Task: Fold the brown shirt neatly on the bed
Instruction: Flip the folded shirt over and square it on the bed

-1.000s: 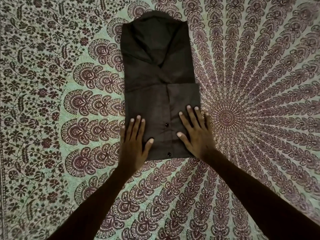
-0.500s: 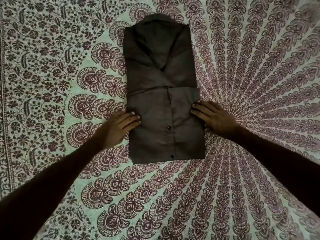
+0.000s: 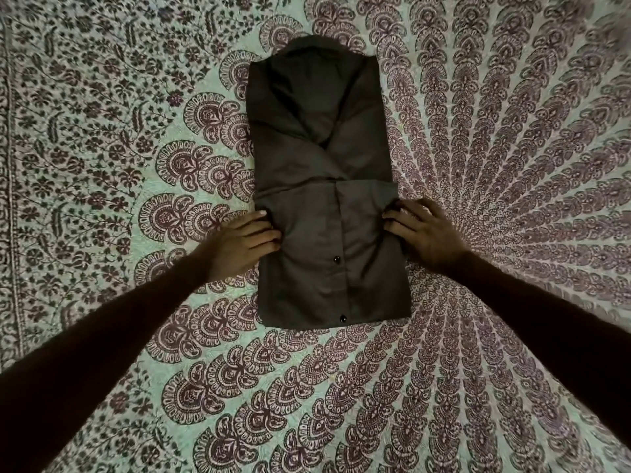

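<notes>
The brown shirt [image 3: 324, 148] lies lengthwise on the bed, folded into a narrow rectangle with its collar end far from me. Its lower part is doubled up over the body, with the button placket and two dark buttons facing up. My left hand [image 3: 239, 244] is at the left edge of this doubled part, fingers curled into the cloth, which puckers there. My right hand [image 3: 426, 233] is at the right edge, its fingers curled over the edge and its fingertips hidden by the fabric.
A patterned bedspread [image 3: 341, 387] in pale green and maroon covers the whole bed around the shirt. Its border runs along the far left edge [image 3: 13, 165]. Nothing else lies on it.
Both hands left the top of the doubled part, where they lay flat near its lower edge. They moved out to its left and right sides and curled onto the edges.
</notes>
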